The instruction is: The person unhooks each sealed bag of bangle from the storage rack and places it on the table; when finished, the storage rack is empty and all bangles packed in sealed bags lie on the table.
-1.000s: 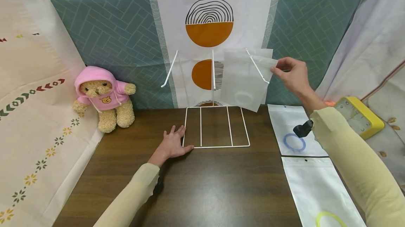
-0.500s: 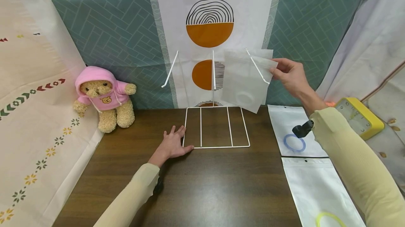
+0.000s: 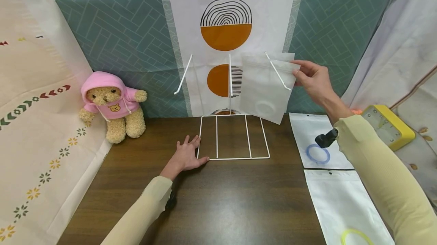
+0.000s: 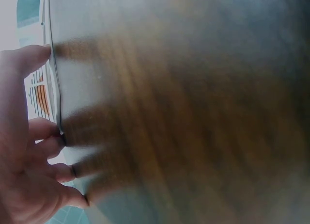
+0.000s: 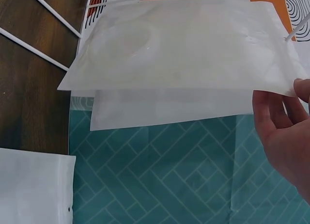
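A white wire rack (image 3: 235, 158) stands on the table, with three prongs slanting forward above its flat base. My left hand (image 3: 185, 155), fingers spread, rests at the front left corner of that base, thumb by the front wire. At the right prong (image 3: 279, 75) hangs a translucent white zip bag (image 3: 261, 91); a faint ring shape shows inside it. My right hand (image 3: 315, 82) pinches this bag's upper right edge, the thumb in front and fingers behind. In the right wrist view, a second white bag (image 5: 160, 107) shows behind the first, apart at the lower edge.
Two white bags lie on the right: the upper bag (image 3: 312, 123) with a blue ring (image 3: 317, 161), the lower bag (image 3: 341, 199) with a yellow ring (image 3: 356, 231). A yellow clock (image 3: 389, 126) stands beyond them. A teddy bear (image 3: 114, 104) in pink sits at left.
The front bag's lower corner has swung slightly down and right. My right fingers have shifted a little on its edge. My left hand stays where it was.
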### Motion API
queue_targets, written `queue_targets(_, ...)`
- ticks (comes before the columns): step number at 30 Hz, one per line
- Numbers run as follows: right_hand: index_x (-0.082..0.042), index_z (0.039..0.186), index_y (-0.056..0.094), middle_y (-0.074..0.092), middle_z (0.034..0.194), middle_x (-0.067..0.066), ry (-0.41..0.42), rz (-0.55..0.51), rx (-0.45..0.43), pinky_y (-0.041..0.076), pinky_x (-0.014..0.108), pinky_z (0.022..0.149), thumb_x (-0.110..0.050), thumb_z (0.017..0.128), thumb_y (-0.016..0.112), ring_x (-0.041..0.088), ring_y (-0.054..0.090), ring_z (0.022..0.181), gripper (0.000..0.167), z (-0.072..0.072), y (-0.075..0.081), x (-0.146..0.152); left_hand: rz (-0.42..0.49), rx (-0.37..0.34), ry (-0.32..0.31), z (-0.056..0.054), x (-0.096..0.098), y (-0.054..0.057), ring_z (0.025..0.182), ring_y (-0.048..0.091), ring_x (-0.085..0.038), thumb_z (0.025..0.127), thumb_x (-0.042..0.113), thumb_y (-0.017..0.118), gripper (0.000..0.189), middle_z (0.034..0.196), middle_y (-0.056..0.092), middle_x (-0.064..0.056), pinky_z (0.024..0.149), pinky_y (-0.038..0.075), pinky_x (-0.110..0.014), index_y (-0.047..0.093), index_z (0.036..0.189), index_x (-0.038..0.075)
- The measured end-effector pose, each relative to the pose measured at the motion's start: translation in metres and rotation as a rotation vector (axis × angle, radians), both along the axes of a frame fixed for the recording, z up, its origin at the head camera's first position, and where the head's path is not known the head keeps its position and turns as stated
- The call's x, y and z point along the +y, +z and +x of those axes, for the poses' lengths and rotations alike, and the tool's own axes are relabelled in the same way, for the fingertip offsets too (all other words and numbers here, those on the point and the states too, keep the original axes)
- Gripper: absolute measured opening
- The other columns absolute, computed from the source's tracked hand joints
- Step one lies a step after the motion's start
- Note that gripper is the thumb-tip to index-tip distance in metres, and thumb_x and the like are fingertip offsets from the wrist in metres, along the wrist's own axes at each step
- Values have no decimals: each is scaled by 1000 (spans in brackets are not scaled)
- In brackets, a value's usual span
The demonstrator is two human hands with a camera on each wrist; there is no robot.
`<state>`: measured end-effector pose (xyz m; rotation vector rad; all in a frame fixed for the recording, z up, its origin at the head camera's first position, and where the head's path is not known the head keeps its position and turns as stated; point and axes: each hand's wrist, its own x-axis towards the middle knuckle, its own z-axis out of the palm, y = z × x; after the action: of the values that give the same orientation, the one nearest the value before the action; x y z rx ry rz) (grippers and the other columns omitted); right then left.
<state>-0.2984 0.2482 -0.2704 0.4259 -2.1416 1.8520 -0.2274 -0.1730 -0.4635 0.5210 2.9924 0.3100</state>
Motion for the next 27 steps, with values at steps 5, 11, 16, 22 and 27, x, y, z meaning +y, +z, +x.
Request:
queue_targets(5,-8,130,69,71,106,-3,-25,1,-23,55,22,70,-5,97,64,13,65,93,33,1,2,-1,-1,-12,2,0,0,0,144,23,-47,88,59,62,92,157,35,-17,105,22,-73,37,153,-1)
queue_targets(11,-9,127,71,71,106,-2,-6,-73,-46,55,21,71,-3,97,63,14,65,94,31,1,2,-2,-9,-11,1,1,0,2,144,24,-47,88,59,61,92,157,35,-17,104,23,-73,37,153,-1)
queue_targets(16,-12,129,70,69,110,-2,-40,-39,-76,55,20,71,-6,98,62,15,64,98,32,1,4,-2,-11,-11,3,1,1,1,144,24,-47,88,60,61,93,158,35,-16,105,23,-73,37,153,-1)
queue_targets(22,-11,128,70,70,109,-1,-40,-57,-99,55,21,70,-7,98,63,15,64,97,31,3,6,-1,-2,-10,4,1,1,2,144,23,-47,88,59,61,92,157,35,-17,105,23,-73,37,153,-2)
queue_targets(27,-11,125,72,71,103,-2,-43,-88,-121,55,22,68,-5,97,64,14,64,95,30,6,7,1,-6,-13,2,2,1,2,144,24,-47,89,59,61,92,158,34,-17,104,23,-73,37,153,-2)
